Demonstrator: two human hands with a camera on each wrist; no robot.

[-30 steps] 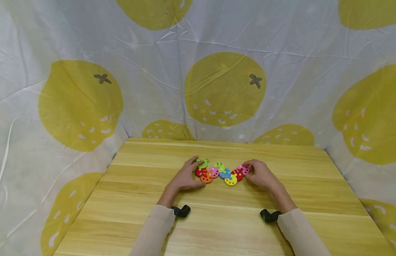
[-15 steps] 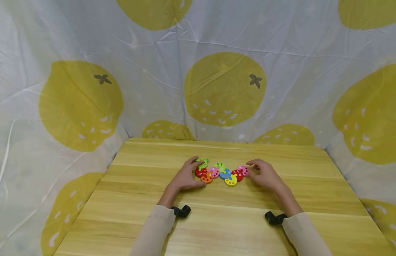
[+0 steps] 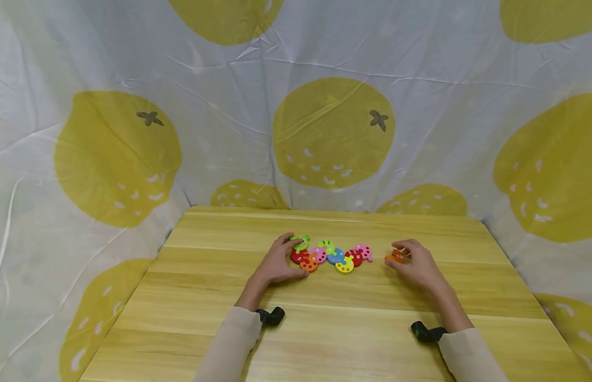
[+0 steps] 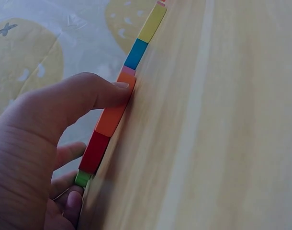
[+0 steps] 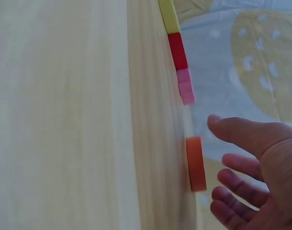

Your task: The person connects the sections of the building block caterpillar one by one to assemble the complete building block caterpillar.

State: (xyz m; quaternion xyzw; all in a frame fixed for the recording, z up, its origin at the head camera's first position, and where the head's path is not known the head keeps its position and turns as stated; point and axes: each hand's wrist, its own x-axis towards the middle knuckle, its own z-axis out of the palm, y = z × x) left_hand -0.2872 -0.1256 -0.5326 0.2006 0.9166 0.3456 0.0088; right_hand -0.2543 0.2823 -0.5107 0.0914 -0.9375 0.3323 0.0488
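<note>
A winding chain of colourful numbered puzzle pieces lies flat on the table. Its green head piece (image 3: 301,245) and orange 3 piece (image 3: 309,264) sit between the fingers and thumb of my left hand (image 3: 275,261). The left wrist view shows the thumb pressing the edge of the orange piece (image 4: 112,115). At the chain's right end is the pink 9 piece (image 3: 364,251). Farther right, apart from the chain, lies an orange 10 piece (image 3: 394,258), partly covered by my right hand (image 3: 421,265). In the right wrist view, that hand's spread fingers stand clear of the orange piece (image 5: 196,165).
The wooden table (image 3: 334,339) has its far edge against a pale curtain (image 3: 324,42) printed with yellow fruit. Black wrist cameras (image 3: 273,317) sit on both forearms.
My right hand has left the pink 9 piece and moved right, and the orange 10 piece now shows at its fingers. The left hand has stayed at the chain's left end.
</note>
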